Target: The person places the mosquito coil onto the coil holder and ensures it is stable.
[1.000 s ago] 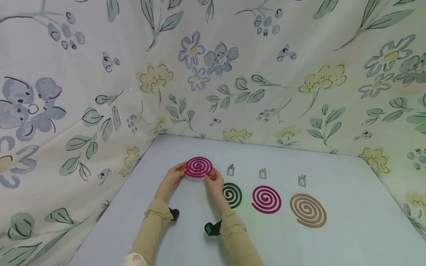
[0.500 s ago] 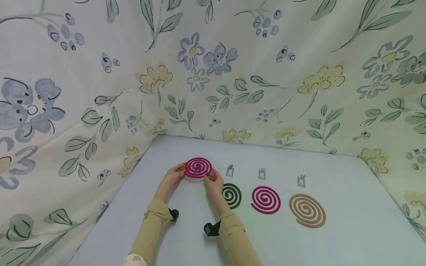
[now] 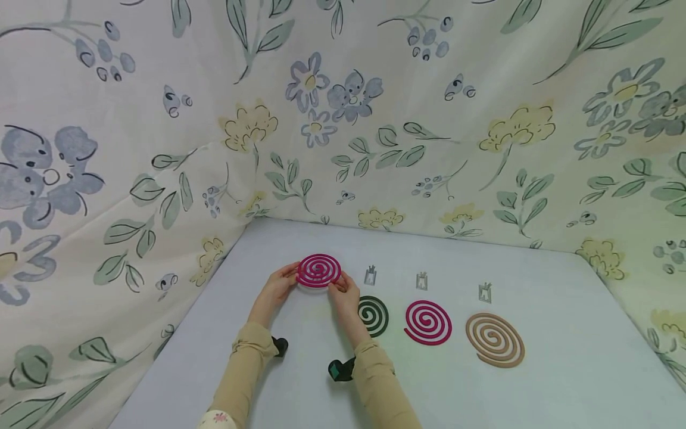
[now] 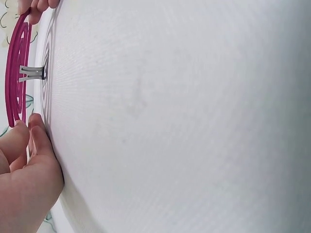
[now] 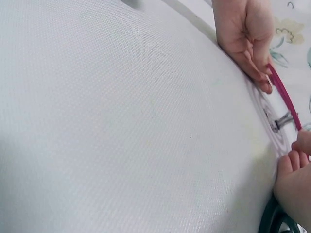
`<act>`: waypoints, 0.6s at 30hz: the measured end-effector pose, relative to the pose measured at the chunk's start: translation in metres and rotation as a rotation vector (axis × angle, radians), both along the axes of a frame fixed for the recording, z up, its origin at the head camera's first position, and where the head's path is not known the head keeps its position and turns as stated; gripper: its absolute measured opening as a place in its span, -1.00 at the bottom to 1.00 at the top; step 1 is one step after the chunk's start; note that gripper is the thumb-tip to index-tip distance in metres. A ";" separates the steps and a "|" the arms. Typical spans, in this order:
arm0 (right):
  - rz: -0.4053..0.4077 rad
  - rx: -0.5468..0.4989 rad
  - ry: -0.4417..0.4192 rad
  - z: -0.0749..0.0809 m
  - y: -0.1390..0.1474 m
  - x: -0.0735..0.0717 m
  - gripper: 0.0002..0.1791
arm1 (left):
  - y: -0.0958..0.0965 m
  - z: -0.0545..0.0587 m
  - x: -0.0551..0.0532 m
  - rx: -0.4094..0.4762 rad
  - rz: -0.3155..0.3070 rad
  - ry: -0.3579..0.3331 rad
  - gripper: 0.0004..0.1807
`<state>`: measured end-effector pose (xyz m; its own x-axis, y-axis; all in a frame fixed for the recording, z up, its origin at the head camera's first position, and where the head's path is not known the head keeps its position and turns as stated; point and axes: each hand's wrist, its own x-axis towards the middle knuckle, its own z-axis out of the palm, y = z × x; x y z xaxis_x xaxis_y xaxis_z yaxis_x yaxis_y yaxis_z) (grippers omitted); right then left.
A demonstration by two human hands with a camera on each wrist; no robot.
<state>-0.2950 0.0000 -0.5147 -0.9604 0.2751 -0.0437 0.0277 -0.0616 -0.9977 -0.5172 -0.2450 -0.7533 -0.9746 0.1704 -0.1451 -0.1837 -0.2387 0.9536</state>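
A magenta mosquito coil (image 3: 319,270) is held level just above the table at the far left. My left hand (image 3: 278,287) pinches its left edge with the thumb on the rim. On the opposite side my right hand (image 3: 345,295) pinches the near right edge between thumb and fingers. In the left wrist view a small metal coil stand (image 4: 32,73) rises from the table, its prongs at the middle of the coil. Whether the coil is hooked on the prongs I cannot tell. The fingers under the coil are partly hidden.
Right of the hands lie a dark green coil (image 3: 373,316), partly behind my right hand, a second magenta coil (image 3: 428,322) and a tan coil (image 3: 495,339). Behind them sit three metal stands, the nearest stand (image 3: 370,275) close to the held coil. Floral cloth (image 3: 343,173) borders the table.
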 end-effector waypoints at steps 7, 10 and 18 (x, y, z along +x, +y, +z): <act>-0.003 -0.005 0.002 0.000 0.000 0.000 -0.46 | 0.009 0.035 0.029 0.019 -0.007 0.035 -0.41; -0.002 -0.006 -0.007 -0.001 0.000 0.000 -0.46 | 0.018 0.070 0.056 0.020 -0.010 0.059 -0.44; -0.004 -0.012 0.008 0.000 -0.001 0.001 -0.46 | 0.011 0.046 0.037 0.025 -0.018 0.059 -0.42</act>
<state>-0.2944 -0.0008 -0.5151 -0.9596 0.2785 -0.0392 0.0194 -0.0736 -0.9971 -0.4800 -0.2339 -0.7077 -0.9781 0.1905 -0.0833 -0.1320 -0.2596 0.9567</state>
